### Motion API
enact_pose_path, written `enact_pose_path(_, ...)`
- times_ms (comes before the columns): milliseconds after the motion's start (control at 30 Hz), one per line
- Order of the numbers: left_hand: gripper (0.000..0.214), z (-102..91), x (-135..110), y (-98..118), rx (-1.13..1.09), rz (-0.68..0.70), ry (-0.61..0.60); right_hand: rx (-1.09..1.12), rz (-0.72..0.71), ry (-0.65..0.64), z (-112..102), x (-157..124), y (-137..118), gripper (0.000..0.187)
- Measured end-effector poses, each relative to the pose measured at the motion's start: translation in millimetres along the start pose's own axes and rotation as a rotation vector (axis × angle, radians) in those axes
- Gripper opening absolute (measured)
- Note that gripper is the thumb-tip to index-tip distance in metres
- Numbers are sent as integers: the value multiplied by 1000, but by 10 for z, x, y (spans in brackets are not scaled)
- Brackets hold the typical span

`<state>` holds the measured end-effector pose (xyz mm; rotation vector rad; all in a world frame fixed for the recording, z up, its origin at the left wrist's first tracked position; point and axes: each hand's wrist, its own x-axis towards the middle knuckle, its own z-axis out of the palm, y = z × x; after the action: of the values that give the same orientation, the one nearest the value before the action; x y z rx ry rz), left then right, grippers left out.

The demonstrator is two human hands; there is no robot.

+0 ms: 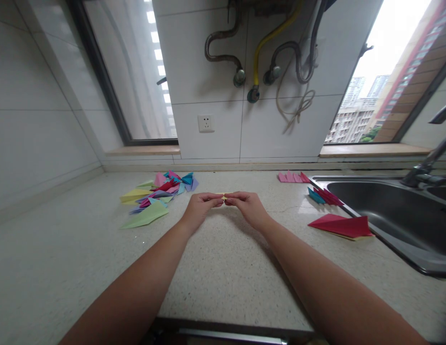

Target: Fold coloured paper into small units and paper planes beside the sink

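Both hands meet above the middle of the countertop, fingertips almost touching. Between them is a small piece of yellow paper (223, 197), mostly hidden by the fingers. My left hand (203, 206) pinches its left side, thumb below and fingers above. On the other side my right hand (247, 205) pinches it in the same way. How the paper is folded I cannot make out. To the left lies a pile of folded paper pieces (145, 215) in green, yellow, pink, purple and blue. A red folded paper plane (343, 225) rests on the right.
A steel sink (373, 201) with a faucet (424, 167) is set into the counter (223, 278) at right. By its rim lie blue and magenta folded papers (325, 196) and a pink folded row (293, 177). Hoses and a socket (206, 123) are on the tiled wall.
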<state>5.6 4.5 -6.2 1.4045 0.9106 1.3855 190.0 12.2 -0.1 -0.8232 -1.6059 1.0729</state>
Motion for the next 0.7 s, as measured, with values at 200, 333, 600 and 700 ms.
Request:
enact_pose_path(200, 24, -6, 6, -19, -84, 12, -11, -73, -31, 10, -14, 11, 21, 23)
enact_pose_path(333, 27, -37, 14, 11, -71, -2, -21, -88, -38, 16, -20, 19, 35, 24)
enact_pose_path(600, 33, -98, 27, 27, -87, -42, -102, 88, -1, -58, -61, 19, 47, 31)
enact_pose_path(700, 32, -109, 37, -1, -115, -64, -131, 109, 5, -61, -91, 22, 81, 32)
